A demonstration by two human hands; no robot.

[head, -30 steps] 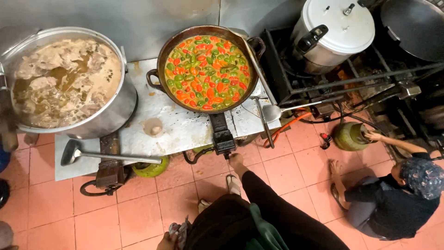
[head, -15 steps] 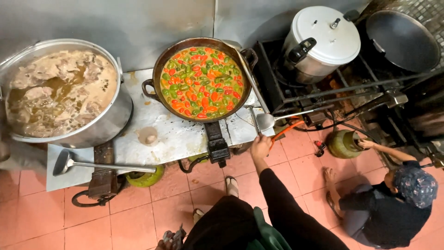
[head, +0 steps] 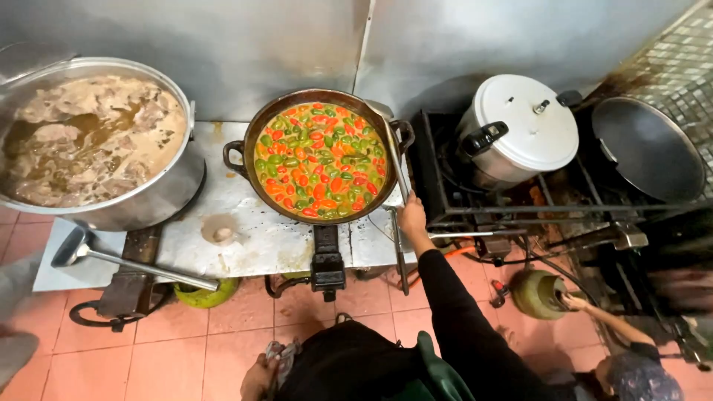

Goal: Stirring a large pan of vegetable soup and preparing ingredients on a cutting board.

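Reaching up to the surface's [head: 245,238] front edge, the right hand [head: 411,217] has its fingers curled shut around a long metal utensil handle [head: 397,174] that slants up over the right rim of the wok [head: 321,160] of red and green chillies. The left hand [head: 258,377] hangs low by the floor; whether its fingers grip the cloth [head: 284,355] I cannot tell.

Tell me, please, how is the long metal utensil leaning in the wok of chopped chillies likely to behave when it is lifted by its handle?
The utensil looks like rigid metal, so it probably will not bend. The right hand grips its low end, so the long shaft may feel tip-heavy. Its tip sits in the wet chillies in the wok, so it will probably drip.
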